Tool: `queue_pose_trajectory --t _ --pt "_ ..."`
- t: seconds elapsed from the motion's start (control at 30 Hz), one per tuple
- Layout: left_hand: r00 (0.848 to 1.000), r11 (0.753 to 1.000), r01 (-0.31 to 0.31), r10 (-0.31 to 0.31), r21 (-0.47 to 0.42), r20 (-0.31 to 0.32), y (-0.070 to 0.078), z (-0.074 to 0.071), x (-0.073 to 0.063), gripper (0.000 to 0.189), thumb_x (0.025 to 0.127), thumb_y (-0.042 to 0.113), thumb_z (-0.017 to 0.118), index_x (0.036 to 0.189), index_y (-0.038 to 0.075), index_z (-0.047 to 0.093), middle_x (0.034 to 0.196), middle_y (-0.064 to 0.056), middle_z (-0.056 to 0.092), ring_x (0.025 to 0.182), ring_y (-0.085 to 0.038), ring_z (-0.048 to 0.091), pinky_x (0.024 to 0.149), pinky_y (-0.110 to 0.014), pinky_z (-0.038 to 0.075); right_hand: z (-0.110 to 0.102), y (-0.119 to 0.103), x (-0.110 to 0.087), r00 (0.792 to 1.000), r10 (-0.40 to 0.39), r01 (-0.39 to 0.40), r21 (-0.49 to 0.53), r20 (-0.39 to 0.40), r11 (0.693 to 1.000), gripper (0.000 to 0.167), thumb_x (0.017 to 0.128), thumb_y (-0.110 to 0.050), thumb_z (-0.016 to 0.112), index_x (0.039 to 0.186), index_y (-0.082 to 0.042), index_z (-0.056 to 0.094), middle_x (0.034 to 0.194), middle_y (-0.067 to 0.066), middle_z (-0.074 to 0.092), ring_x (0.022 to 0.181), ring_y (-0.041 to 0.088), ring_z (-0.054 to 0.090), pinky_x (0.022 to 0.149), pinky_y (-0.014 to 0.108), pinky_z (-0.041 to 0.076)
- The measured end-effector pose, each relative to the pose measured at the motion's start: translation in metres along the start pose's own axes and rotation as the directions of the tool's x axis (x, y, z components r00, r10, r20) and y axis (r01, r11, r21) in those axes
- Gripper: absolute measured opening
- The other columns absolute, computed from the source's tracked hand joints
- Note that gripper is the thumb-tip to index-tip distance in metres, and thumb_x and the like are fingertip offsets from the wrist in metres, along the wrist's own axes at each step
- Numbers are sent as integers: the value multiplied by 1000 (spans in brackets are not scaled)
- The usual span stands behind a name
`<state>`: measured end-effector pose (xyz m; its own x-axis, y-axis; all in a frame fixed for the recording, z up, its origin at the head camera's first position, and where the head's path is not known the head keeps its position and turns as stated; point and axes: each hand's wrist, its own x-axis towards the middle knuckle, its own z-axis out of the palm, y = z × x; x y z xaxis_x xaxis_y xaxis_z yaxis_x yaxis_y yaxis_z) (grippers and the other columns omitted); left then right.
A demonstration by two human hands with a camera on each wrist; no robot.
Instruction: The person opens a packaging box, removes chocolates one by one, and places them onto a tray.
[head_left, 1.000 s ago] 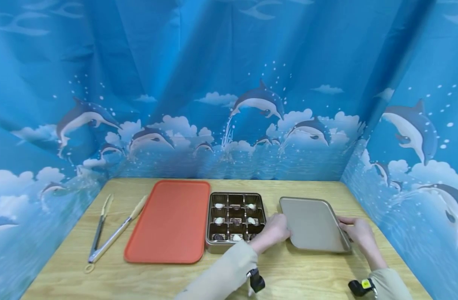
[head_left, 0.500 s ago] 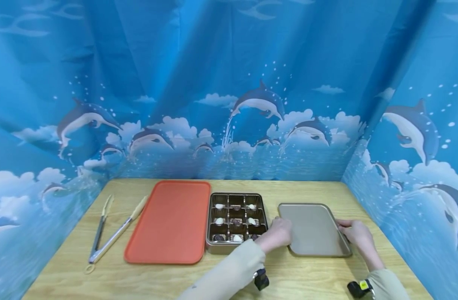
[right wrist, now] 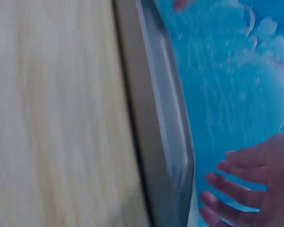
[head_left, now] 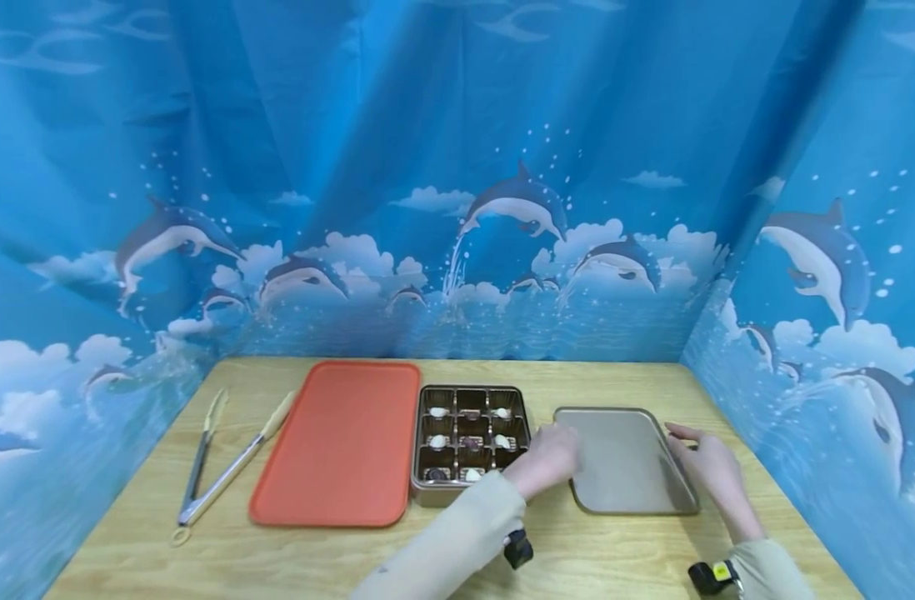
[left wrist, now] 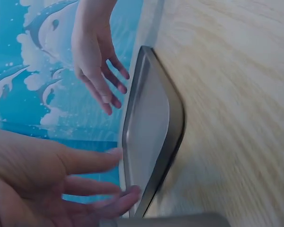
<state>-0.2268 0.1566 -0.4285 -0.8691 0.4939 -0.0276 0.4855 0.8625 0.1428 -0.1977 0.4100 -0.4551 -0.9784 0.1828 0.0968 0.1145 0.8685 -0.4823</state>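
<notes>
A shallow grey-brown metal lid (head_left: 633,462), its raised rim facing up, lies flat on the table at the right. My left hand (head_left: 553,454) is between the lid's left edge and a matching tin of chocolates (head_left: 437,498). In the left wrist view, its fingers are loosely bent near the lid's rim (left wrist: 175,123), with nothing seen in them. By the right edge, my right hand (head_left: 712,471) has its fingers spread and apart from the lid, as the right wrist view also shows. Chocolates, some white and some dark, sit in the tin's compartments; my left hand hides its front right corner.
Left of the tin lies a red-orange tray (head_left: 337,442), close beside it. Tongs (head_left: 232,482) with pale tips lie spread at the far left. A blue dolphin-print curtain (head_left: 457,167) stands behind and beside the wooden table (head_left: 592,558).
The lid was tilted between both hands and has come down flat on the table. My right hand has let go of its right edge; my left fingers have loosened.
</notes>
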Motion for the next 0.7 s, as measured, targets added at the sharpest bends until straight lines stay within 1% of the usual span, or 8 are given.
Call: queue_pose_trajectory --t 0.07,0.13,0.2,0.27,0.4,0.5,0.6,0.7 --pt "998 997 -27 22 -75 -66 -8 -3 -2 20 90 21 72 73 14 64 74 3 60 61 -9 50 52 -22 44 5 -12 -2 996 -55 58 28 -77 998 40 103 -24 57 132 2 63 119 29 68 104 47 67 80 55 51" --pt "989 987 -62 41 -146 -142 -16 -4 -3 14 94 24 71 89 11 73 82 2 65 67 -10 58 54 -22 48 9 -26 -5 986 -103 112 66 -127 991 39 104 -24 57 134 1 63 117 26 70 104 44 68 82 55 53" --pt "971 975 -134 93 -178 -218 -25 -6 -5 25 97 30 69 111 10 75 100 -1 72 84 -12 67 66 -24 55 11 -40 -8 978 -144 161 105 -153 981 41 105 -26 56 137 -1 62 124 26 67 108 45 66 86 56 53" --pt "951 964 -193 138 -184 -278 -34 -7 -8 34 100 31 65 126 10 70 115 -4 72 100 -17 69 79 -28 57 14 -54 -10 972 -178 202 156 -154 967 43 106 -26 53 141 -1 58 133 27 62 113 46 63 88 58 53" --pt "921 952 -257 188 -169 -341 -56 -10 -14 44 105 34 56 140 8 60 133 -7 66 120 -22 64 101 -33 51 22 -80 -10 951 -261 293 206 -167 934 44 107 -22 53 145 0 53 142 28 54 116 47 61 91 57 53" --pt "920 954 -254 187 -161 -346 -75 -13 -21 49 106 36 51 146 7 53 144 -10 58 134 -25 54 113 -37 41 32 -97 -11 925 -337 368 194 -175 909 46 106 -19 54 147 1 50 145 28 51 121 50 57 97 61 48" --pt "927 961 -226 163 -158 -338 -96 -17 -29 54 107 37 49 151 7 48 152 -13 50 142 -28 45 118 -43 33 44 -113 -13 895 -412 438 166 -170 883 48 105 -17 55 149 2 47 149 27 47 132 50 48 107 65 37" --pt "932 967 -181 110 -181 -345 -118 -20 -39 56 107 39 48 154 9 43 156 -13 45 146 -30 38 120 -46 29 55 -127 -17 868 -471 492 146 -158 858 51 104 -17 56 150 1 44 152 24 44 140 48 38 113 67 26"
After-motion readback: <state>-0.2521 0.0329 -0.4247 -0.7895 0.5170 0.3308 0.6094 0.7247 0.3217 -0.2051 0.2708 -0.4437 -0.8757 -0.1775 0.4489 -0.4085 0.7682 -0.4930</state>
